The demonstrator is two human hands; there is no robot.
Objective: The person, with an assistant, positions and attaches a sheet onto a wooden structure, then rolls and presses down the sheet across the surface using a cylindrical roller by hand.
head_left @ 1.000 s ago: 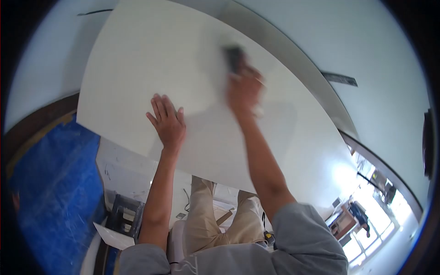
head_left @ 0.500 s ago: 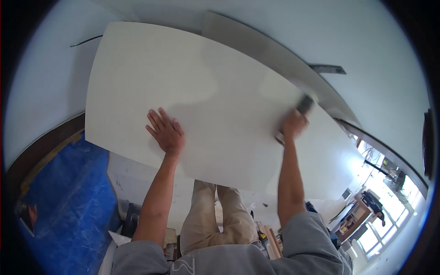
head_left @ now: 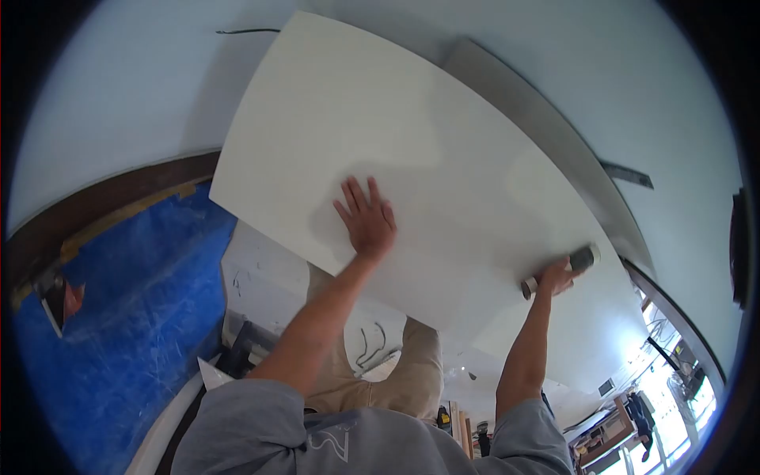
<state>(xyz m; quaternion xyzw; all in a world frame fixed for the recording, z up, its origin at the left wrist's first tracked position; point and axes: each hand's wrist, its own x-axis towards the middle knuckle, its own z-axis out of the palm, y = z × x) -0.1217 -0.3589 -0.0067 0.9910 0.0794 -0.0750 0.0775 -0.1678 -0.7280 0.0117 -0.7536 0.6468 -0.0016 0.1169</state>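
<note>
A large off-white panel [head_left: 459, 214] lies tilted in front of me. My left hand [head_left: 368, 220] rests flat on its middle with fingers spread, holding nothing. Farther right, my right hand [head_left: 557, 277] is wrapped round what looks like a sanding block [head_left: 586, 257], long and dark with a lighter edge. The block sits on the panel's surface near the right end. My palm hides its middle part.
A second, greyish board [head_left: 526, 95] stands behind the panel against the pale wall. Blue sheeting [head_left: 142, 293] covers the left side. A dark flat bar [head_left: 629, 175] sticks out at upper right. Wood pieces [head_left: 459, 427] and shelving [head_left: 606, 439] are below right.
My right hand has moved the block toward the panel's right end and nearer to me. My left hand has shifted right along the panel. The whole view has turned and my legs have spread.
</note>
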